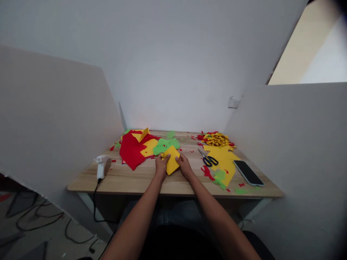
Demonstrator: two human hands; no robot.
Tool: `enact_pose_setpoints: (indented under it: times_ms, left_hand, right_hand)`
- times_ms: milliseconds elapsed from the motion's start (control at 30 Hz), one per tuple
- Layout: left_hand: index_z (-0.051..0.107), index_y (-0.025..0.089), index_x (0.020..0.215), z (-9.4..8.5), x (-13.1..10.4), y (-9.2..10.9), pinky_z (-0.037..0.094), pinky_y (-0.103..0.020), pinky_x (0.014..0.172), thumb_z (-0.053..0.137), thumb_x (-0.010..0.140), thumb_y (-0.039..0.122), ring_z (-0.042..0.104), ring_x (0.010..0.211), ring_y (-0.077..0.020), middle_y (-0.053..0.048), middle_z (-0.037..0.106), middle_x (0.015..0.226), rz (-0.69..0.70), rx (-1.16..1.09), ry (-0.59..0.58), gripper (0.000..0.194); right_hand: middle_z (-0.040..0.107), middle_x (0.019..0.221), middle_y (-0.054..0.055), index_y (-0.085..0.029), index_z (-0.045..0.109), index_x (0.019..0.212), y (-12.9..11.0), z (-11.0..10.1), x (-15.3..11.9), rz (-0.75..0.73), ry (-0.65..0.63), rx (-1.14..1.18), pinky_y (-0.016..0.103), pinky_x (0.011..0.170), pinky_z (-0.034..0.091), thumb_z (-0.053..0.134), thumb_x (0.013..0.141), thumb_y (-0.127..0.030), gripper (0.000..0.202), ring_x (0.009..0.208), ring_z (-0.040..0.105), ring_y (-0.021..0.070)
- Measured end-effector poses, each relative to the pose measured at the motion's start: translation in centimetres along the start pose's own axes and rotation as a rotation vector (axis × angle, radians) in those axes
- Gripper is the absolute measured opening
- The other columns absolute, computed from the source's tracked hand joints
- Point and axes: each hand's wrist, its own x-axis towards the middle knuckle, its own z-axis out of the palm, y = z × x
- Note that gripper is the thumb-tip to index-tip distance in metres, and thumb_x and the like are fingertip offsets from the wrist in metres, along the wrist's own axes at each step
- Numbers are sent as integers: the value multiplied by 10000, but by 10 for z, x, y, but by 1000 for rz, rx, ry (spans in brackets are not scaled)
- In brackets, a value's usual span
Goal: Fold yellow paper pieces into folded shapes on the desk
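Note:
A yellow sheet [172, 163] is held between my two hands above the front middle of the table. My left hand [162, 167] grips its left edge, with the thumb on top. On the right edge, my right hand [184, 165] pinches the same sheet. Just behind the sheet lie green pieces [166, 143]. Scissors [208, 159] with dark handles rest to the right on more yellow sheets [223, 159]. Red sheets [131, 150] with yellow ones among them lie at the back left.
A white glue gun [101, 168] with a black cord stands at the table's left. A phone [248, 172] lies at the right edge. A heap of yellow pieces [217, 139] sits at the back right. Red and green scraps are scattered about. Partitions flank the wooden table [121, 182].

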Motion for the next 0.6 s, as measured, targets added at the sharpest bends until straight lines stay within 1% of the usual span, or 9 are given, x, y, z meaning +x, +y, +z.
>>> enact_pose_setpoints:
  times_ms: [33, 67, 167, 233, 333, 467, 600]
  left_hand:
    - [595, 150, 865, 0, -1, 0, 521, -289, 618, 828, 571, 403, 635, 610, -151, -12, 667, 739, -6, 26, -19, 452]
    - [600, 149, 868, 0, -1, 0, 520, -288, 615, 825, 578, 405, 633, 610, -152, -9, 665, 730, -6, 40, -36, 447]
    - [605, 154, 903, 1, -2, 0, 523, -294, 633, 814, 599, 408, 641, 627, -156, -16, 676, 757, -11, 15, -55, 448]
    - [604, 158, 928, 1, -1, -1, 527, -302, 653, 814, 601, 411, 648, 644, -162, -17, 681, 764, -20, -9, -55, 464]
    - [601, 159, 914, 1, 0, -3, 529, -310, 681, 822, 585, 409, 655, 669, -169, -18, 681, 761, -19, -18, -55, 469]
    - [598, 156, 901, 0, -1, -3, 525, -310, 694, 819, 586, 406, 654, 677, -164, -27, 684, 791, -27, -31, -93, 459]
    - [587, 157, 867, 2, -2, 0, 516, -306, 690, 829, 558, 402, 647, 673, -165, -24, 681, 771, -71, -18, -134, 463]
  right_hand:
    - [690, 914, 52, -190, 600, 1068, -1, -1, 1, -8, 14, 44, 280, 651, 501, 662, 724, -485, 457, 768, 633, 196]
    - [689, 907, 47, -196, 602, 1047, -1, -3, 1, -7, 28, 74, 282, 658, 500, 666, 719, -480, 439, 770, 634, 196]
    - [669, 776, 20, -189, 606, 834, 3, -9, 3, 29, 85, 76, 280, 628, 484, 700, 676, -468, 334, 693, 616, 182]
    - [644, 699, 3, -186, 575, 739, 7, -12, 3, 54, 116, 60, 278, 611, 476, 711, 662, -468, 322, 647, 599, 172]
    - [642, 694, -3, -189, 566, 747, 10, -13, 4, 62, 122, 74, 286, 626, 481, 722, 649, -458, 326, 638, 598, 172]
    - [649, 725, -9, -202, 550, 786, 10, -12, 5, 79, 113, 108, 285, 642, 485, 716, 632, -401, 301, 652, 601, 171]
    - [618, 676, -31, -211, 499, 749, 12, -15, 7, 70, 200, 106, 269, 617, 473, 703, 613, -363, 289, 626, 575, 154]
